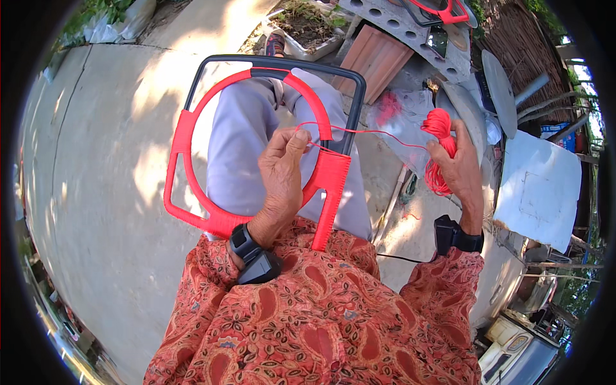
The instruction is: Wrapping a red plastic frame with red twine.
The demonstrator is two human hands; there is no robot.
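Note:
A rounded rectangular frame with a ring inside it [331, 172] rests over my lap. Red cord is wound tightly around much of it, while the far bar [289, 59] and short stretches of the ring show bare black. My left hand [282, 168] is closed in a pinch on the red cord, beside the ring's right side. From there a loose strand [385, 133] runs across to the right. It leads to a bundle of red cord [437, 125], which my right hand [465, 170] grips, clear of the frame.
To the far right lie reddish ribbed tiles [378, 61], a grey slab with holes [410, 33] and a clear plastic sheet [404, 115]. Another red-and-black frame [443, 13] sits at the top. A planter [305, 42] stands ahead; a white board [539, 186] is at right.

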